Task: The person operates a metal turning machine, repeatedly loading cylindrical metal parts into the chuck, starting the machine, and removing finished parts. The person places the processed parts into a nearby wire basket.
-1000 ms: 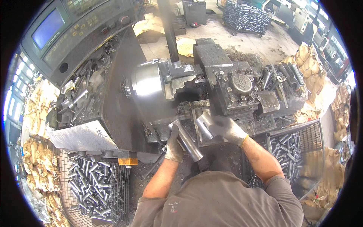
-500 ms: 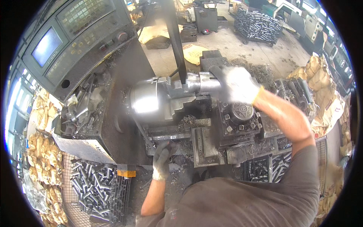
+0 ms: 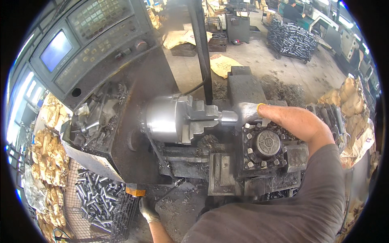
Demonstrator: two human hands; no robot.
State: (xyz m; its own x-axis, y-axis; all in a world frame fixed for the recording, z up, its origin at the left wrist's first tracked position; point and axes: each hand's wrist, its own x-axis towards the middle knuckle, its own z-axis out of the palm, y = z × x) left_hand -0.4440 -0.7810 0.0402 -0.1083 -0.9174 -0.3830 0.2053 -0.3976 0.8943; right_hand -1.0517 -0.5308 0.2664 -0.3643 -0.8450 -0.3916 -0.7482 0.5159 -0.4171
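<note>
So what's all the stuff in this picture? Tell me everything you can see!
Round chuck: one, silver, centre
Metal tube: one, silver, right of the chuck
Tool post: one, dark grey, right of centre
Control panel: one, grey, upper left
Screen: one, blue, on the panel
Pole: one, dark, upper middle
Orange block: one, orange, lower left
Loose tubes: too many to count, grey, lower left and top right
Crumpled paper: several pieces, brown, both sides
Co-worker: one, dark clothes, top right
Shirt: one, grey-brown, bottom
Right hand: one, whitish glove, at the metal tube
Left hand: one, whitish glove, near the orange block
</note>
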